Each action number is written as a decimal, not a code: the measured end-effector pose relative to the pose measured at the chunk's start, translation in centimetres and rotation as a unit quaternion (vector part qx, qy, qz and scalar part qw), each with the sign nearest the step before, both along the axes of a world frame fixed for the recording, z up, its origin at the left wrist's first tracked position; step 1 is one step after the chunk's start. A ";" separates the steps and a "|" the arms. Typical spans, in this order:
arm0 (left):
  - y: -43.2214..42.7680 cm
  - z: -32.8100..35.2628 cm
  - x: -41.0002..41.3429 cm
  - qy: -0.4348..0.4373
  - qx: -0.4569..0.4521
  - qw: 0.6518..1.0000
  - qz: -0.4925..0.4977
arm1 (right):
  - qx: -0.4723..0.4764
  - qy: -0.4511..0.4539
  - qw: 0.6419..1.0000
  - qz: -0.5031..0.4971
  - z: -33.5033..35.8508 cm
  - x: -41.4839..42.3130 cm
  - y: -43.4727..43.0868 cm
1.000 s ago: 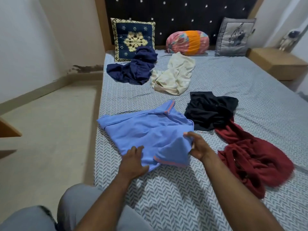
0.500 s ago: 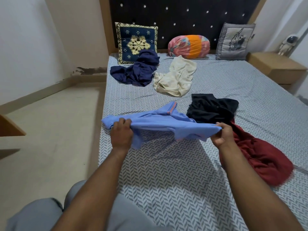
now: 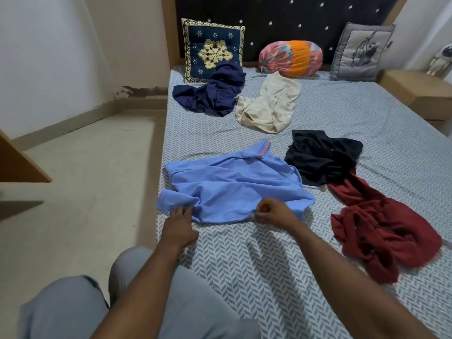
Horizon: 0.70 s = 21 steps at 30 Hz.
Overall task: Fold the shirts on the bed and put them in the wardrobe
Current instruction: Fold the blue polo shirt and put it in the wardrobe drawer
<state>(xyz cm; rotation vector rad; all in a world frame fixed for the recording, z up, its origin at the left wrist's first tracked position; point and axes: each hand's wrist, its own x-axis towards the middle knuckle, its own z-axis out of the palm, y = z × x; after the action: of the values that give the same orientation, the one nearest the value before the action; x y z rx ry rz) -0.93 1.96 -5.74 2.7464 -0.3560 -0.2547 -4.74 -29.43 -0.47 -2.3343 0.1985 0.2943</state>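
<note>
A light blue shirt (image 3: 230, 187) with an orange-trimmed collar lies spread on the bed (image 3: 269, 265) near its left edge. My left hand (image 3: 179, 227) touches the shirt's near left corner, its fingertips tucked under the bunched fabric. My right hand (image 3: 275, 214) pinches the shirt's near hem with curled fingers. Further shirts lie crumpled on the bed: a black one (image 3: 320, 156) and a maroon one (image 3: 381, 228) to the right, a navy one (image 3: 212, 94) and a cream one (image 3: 270, 104) farther back.
Three cushions lean on the dark headboard: a navy embroidered one (image 3: 212, 48), a round pink-orange one (image 3: 291, 58), a grey one (image 3: 362, 52). A wooden bedside table (image 3: 420, 89) stands at right. Bare floor (image 3: 80, 192) runs along the bed's left side. My grey-trousered knees (image 3: 73, 311) are below.
The blue shirt, held up stretched between both hands half a second ago, now lies flat on the bed. Both hands have come down to its near edge.
</note>
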 end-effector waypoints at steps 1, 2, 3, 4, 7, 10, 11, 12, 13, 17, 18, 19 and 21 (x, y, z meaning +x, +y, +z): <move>0.5 -0.4 -0.2 -0.005 0.023 1.000 -0.005 | -0.039 -0.016 0.999 0.025 -0.9 0.0 1.0; 1.0 -0.8 -0.2 -0.016 0.042 0.999 -0.004 | -0.077 -0.030 0.996 0.030 -2.0 0.0 1.6; 1.3 -0.8 -0.2 -0.039 0.069 0.997 0.003 | -0.126 -0.043 0.991 0.021 -3.1 -0.1 2.0; 1.7 -0.7 -0.1 -0.059 0.088 0.994 0.014 | -0.173 -0.059 0.983 -0.002 -4.0 -0.2 2.0; 3.1 0.0 0.8 -0.081 0.112 0.990 0.011 | -0.245 -0.087 0.962 -0.079 -4.9 -0.6 1.4; 3.6 0.4 1.6 -0.031 0.075 0.996 0.037 | -0.223 -0.102 0.965 -0.089 -4.4 0.4 0.5; 3.5 0.7 1.7 -0.001 0.050 0.997 0.062 | -0.194 -0.091 0.972 -0.101 -3.6 0.8 0.3; 3.5 1.0 1.9 0.035 0.021 0.995 0.091 | -0.169 -0.081 0.976 -0.111 -2.9 1.2 0.3; 3.4 1.1 2.1 0.062 -0.006 0.992 0.111 | -0.152 -0.082 0.978 -0.116 -2.3 1.4 0.2; 3.9 0.8 3.7 0.095 -0.040 0.987 0.122 | -0.114 -0.119 0.979 -0.120 -0.2 1.5 -1.9; 4.0 0.6 4.1 0.095 -0.050 0.986 0.124 | -0.104 -0.115 0.981 -0.119 0.2 1.4 -2.7; 3.9 0.6 4.4 0.096 -0.062 0.985 0.132 | -0.094 -0.107 0.984 -0.107 0.7 1.2 -3.7; 3.3 0.7 4.5 0.098 -0.094 0.978 0.161 | -0.095 -0.067 0.992 -0.051 1.3 0.7 -6.0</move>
<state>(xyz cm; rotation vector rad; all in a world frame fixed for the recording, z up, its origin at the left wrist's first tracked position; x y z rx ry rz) 3.57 5.30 -5.01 2.5145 0.1119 -0.3793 -4.05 -35.44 0.79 -2.5105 0.2905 0.0688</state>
